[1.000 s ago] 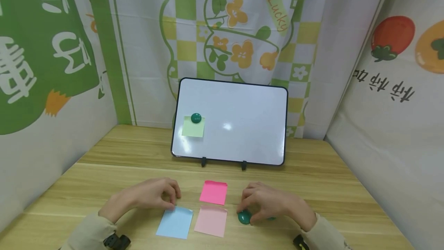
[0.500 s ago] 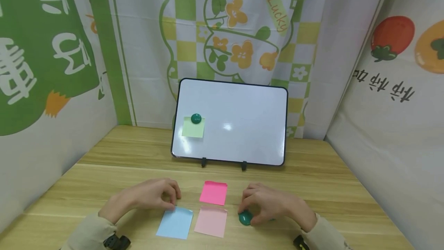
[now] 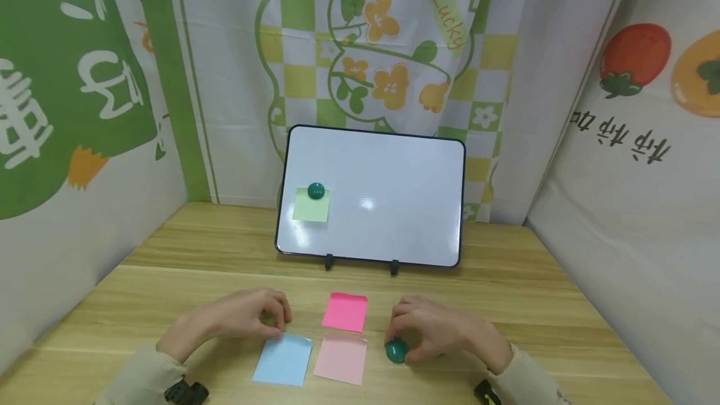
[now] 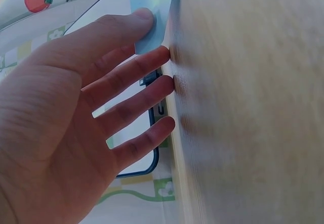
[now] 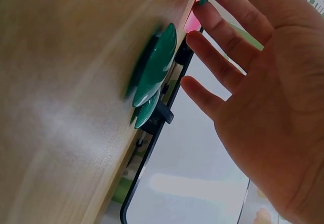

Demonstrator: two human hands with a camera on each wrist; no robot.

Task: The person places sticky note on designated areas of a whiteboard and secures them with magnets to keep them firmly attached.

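My left hand (image 3: 239, 317) pinches the top edge of a light blue sticky note (image 3: 283, 361) on the table. In the left wrist view the thumb presses on the blue note's face, the index finger is partly hidden behind it, and the other fingers are spread. My right hand (image 3: 435, 328) pinches a round green magnet (image 3: 396, 350) at the tabletop. Two more green magnets, a nearer one (image 5: 158, 64) and a farther one (image 5: 147, 108), lie beneath this palm, mostly hidden in the head view. Between the hands lie a bright pink sticky note (image 3: 345, 312) and a pale pink sticky note (image 3: 340, 360).
A whiteboard (image 3: 388, 199) with a black frame stands at the back on small black feet (image 3: 394, 267). On its left side a green magnet (image 3: 316, 190) holds a pale green sticky note (image 3: 311, 210). Printed curtains enclose the wooden table (image 3: 506, 286).
The head view has shifted very slightly. Both hands, the notes and the magnets keep practically the same places on the table.
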